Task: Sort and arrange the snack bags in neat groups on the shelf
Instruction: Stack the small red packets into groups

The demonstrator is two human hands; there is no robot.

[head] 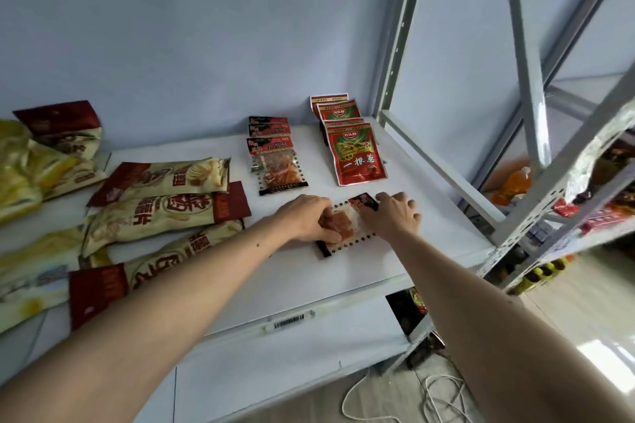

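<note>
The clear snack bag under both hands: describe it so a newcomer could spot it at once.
On the white shelf, near the front edge, lies the clear snack bag, in front of the two rows against the wall. Left hand and right hand both rest on it. Unlike the stacked bags, it lies alone and skewed.

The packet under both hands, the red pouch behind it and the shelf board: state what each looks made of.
Packet under both hands: clear, glossy plastic film, since the orange snack shows through; printed dark ends.
Red pouch: opaque, shiny printed film, probably plastic or foil laminate, with a crimped edge.
Shelf board: smooth matt white, likely painted metal or laminate; cannot tell which.
</note>
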